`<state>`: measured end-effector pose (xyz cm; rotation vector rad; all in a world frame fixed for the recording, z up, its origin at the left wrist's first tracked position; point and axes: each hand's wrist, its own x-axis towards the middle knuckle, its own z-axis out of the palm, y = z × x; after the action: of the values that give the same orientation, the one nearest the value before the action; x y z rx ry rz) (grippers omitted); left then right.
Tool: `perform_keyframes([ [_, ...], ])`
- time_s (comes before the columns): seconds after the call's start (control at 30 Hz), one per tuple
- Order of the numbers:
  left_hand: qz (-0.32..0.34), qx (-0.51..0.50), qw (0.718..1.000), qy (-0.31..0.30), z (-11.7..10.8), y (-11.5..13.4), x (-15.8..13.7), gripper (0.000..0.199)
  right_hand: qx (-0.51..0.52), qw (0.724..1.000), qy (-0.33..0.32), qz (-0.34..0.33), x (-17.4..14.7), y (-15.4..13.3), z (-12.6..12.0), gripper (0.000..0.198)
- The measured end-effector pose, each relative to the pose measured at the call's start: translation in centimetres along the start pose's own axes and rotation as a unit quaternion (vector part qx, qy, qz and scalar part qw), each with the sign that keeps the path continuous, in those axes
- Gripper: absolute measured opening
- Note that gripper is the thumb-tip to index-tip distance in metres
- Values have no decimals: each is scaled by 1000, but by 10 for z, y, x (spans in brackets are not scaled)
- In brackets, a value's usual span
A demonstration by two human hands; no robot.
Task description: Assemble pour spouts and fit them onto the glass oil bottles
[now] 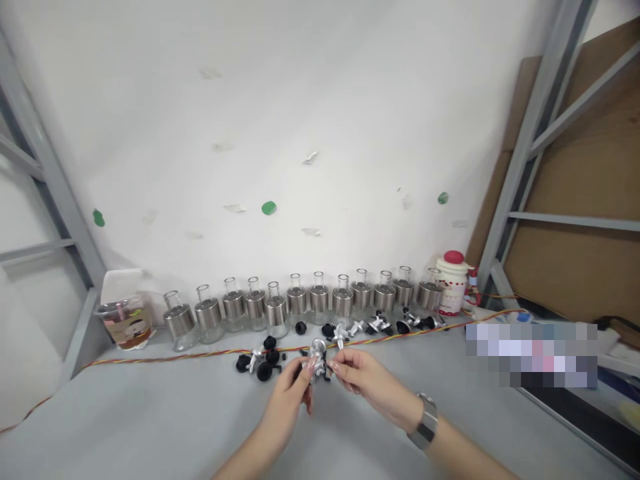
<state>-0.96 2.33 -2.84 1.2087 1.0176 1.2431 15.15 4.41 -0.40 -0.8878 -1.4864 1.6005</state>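
Note:
My left hand (293,390) is closed in a pinch, thumb and fingers at a small silver pour spout (319,348). Close beside it, my right hand (367,380) has its fingertips pressed together; what they hold is too small and blurred to make out. A metal watch (425,421) circles the right wrist. Just beyond the hands lie more silver spouts (341,332) and black stoppers. Left of the left hand is a small pile with a black stopper (265,371) and a silver spout (255,360).
Several glass bottles with metal sleeves (275,311) line the wall. A twisted red-yellow wire (200,355) crosses the grey table (150,420). A plastic cup (127,327) stands at left, a white red-topped tumbler (451,287) at right. Metal posts (525,153) flank the table.

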Motion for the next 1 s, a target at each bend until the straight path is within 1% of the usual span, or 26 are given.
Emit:
perform_keyframes([
  [0.17,3,25,1000,-17,0,0,-2,44,0,1000,-1,9,-2,-3,2,37],
  [0.3,15,42,999,-5,3,6,-5,42,-4,1000,-4,12,-2,-3,1,37],
  [0.43,31,70,997,13,4,9,-7,37,-32,999,-8,7,-1,-2,0,38],
  [0.57,20,71,997,-7,3,7,-7,39,-47,999,-11,-5,-2,0,3,38],
  [0.67,22,69,997,-17,4,8,-8,39,-88,996,21,-27,0,4,5,39],
  [0.77,30,64,998,-3,4,12,-8,39,-123,988,77,-58,6,10,4,39],
  [0.87,35,19,999,20,1,17,-6,40,-149,978,130,-72,11,18,0,36],
  [0.93,28,-28,998,43,-3,19,-3,39,-220,958,155,-94,11,24,-2,27],
  [1.0,1,-80,994,71,-6,19,1,40,-309,931,156,-116,9,29,-1,16],
])
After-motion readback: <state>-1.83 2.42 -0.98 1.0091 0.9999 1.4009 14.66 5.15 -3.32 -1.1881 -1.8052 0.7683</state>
